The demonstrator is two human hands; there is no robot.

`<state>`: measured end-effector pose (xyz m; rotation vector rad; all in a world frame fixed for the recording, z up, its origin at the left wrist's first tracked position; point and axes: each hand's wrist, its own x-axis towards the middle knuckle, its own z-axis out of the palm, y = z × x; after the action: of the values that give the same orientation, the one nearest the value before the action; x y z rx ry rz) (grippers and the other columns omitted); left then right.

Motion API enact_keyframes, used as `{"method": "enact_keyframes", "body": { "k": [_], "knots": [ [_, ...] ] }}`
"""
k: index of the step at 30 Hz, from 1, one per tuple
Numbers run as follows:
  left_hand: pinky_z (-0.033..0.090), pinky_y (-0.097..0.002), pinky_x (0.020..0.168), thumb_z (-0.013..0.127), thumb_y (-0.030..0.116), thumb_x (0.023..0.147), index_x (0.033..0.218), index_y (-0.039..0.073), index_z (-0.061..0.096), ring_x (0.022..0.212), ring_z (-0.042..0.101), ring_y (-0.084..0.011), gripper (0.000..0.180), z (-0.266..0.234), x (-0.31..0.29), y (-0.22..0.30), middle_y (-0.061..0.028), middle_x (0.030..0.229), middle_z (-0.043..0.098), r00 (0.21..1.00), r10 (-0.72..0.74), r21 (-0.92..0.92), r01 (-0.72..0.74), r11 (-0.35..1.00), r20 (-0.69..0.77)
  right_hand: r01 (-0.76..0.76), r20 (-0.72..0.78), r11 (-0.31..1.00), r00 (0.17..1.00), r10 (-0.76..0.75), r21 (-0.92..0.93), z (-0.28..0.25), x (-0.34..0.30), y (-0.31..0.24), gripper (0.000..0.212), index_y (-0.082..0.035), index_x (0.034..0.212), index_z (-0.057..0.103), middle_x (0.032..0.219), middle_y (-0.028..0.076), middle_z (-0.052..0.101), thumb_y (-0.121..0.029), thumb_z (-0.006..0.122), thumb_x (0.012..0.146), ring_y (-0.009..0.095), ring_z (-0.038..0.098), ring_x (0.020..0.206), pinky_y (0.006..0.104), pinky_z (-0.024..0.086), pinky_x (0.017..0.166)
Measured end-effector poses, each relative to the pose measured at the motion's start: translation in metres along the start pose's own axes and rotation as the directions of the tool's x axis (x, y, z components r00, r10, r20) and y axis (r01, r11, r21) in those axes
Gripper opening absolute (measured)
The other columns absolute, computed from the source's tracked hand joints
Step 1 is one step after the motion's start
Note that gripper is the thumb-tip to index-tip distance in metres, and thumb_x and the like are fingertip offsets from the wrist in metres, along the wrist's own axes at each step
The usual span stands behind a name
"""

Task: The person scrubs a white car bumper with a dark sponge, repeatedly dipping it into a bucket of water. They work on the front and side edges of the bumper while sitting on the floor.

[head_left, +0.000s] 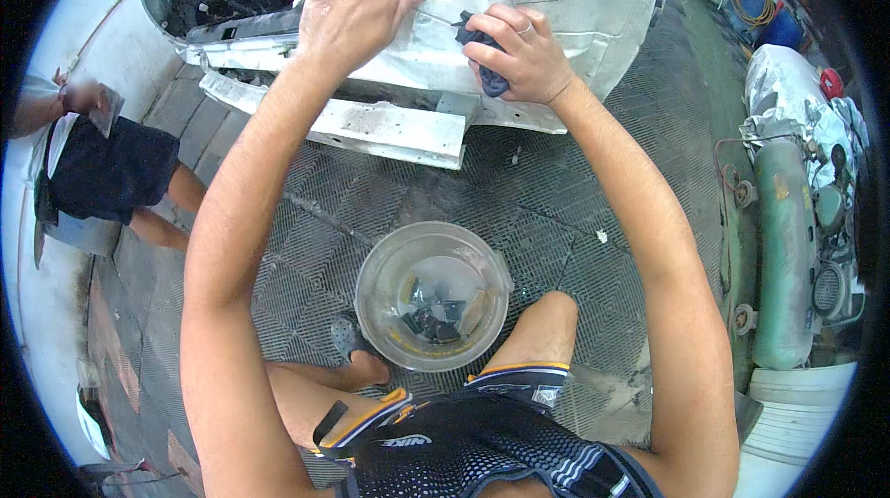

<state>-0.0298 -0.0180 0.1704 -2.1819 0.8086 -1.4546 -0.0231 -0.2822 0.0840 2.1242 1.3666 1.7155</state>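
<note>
A white car body panel [593, 44] stretches across the top of the view, its paint worn and smudged. My left hand [357, 11] lies flat on it with the fingers stretched out; a dark edge shows beside the fingers, too covered to name. To its right, my right hand [524, 53] is closed around a bunched dark cloth [493, 83] against the panel. Below both hands, a translucent bucket [371, 317] stands on the floor between my legs. Water and several dark, flat pieces [440, 320] are inside it.
At the left, another person in dark shorts [120, 164] holds a flat object [108, 108]. A white metal beam [389, 127] juts below the panel. On the right stand a green tank [781, 257] and a white ribbed container [802, 415]. Ridged mats [593, 312] cover the floor.
</note>
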Motion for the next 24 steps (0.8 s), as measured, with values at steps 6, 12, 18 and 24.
{"method": "enact_keyframes", "body": {
  "k": [6, 12, 18, 24],
  "knots": [
    [0.003, -0.0465, 0.127, 0.049, 0.049, 0.105, 0.152, 0.019, 0.052, 0.149, 0.037, -0.0062, 0.056, -0.010, 0.004, -0.020, 0.0055, 0.158, 0.050, 0.988, 0.121, 0.124, -0.132, 0.984, 0.091, -0.028, 0.006, 0.999, 1.000, 0.027, 0.045, -0.005, 0.005, -0.002, 0.052, -0.026, 0.111, 0.062, 0.132, -0.003, 0.059, -0.031, 0.078, 0.062, 0.019, 0.053, 0.127, 0.0397, 0.036, 0.106],
    [0.009, -0.0472, 0.127, 0.046, 0.053, 0.105, 0.142, 0.012, 0.061, 0.149, 0.039, -0.0132, 0.057, -0.006, 0.014, -0.007, -0.0041, 0.155, 0.052, 0.977, 0.198, 0.042, -0.202, 0.979, 0.081, -0.051, 0.020, 0.996, 0.999, 0.049, 0.067, -0.006, 0.001, -0.003, 0.054, -0.026, 0.112, 0.061, 0.134, -0.002, 0.058, -0.028, 0.079, 0.061, 0.019, 0.051, 0.129, 0.0397, 0.036, 0.107],
    [0.018, -0.0432, 0.126, 0.048, 0.044, 0.106, 0.145, 0.015, 0.059, 0.143, 0.046, -0.0077, 0.050, -0.043, 0.084, -0.078, 0.0014, 0.152, 0.056, 0.934, 0.323, 0.374, -0.357, 0.856, 0.152, -0.065, 0.044, 0.996, 0.997, 0.062, 0.054, -0.010, 0.003, -0.006, 0.049, -0.024, 0.111, 0.061, 0.135, 0.000, 0.058, -0.028, 0.077, 0.064, 0.021, 0.053, 0.127, 0.0398, 0.037, 0.106],
    [0.016, -0.0469, 0.127, 0.045, 0.054, 0.104, 0.150, 0.014, 0.053, 0.151, 0.035, -0.0096, 0.062, -0.032, 0.018, -0.054, -0.0014, 0.158, 0.049, 0.884, 0.403, 0.037, -0.423, 0.905, 0.238, -0.065, 0.002, 0.996, 0.998, 0.065, 0.056, -0.006, 0.002, -0.006, 0.046, -0.025, 0.111, 0.061, 0.133, -0.001, 0.058, -0.027, 0.076, 0.067, 0.020, 0.053, 0.127, 0.0395, 0.037, 0.107]
  ]
}}
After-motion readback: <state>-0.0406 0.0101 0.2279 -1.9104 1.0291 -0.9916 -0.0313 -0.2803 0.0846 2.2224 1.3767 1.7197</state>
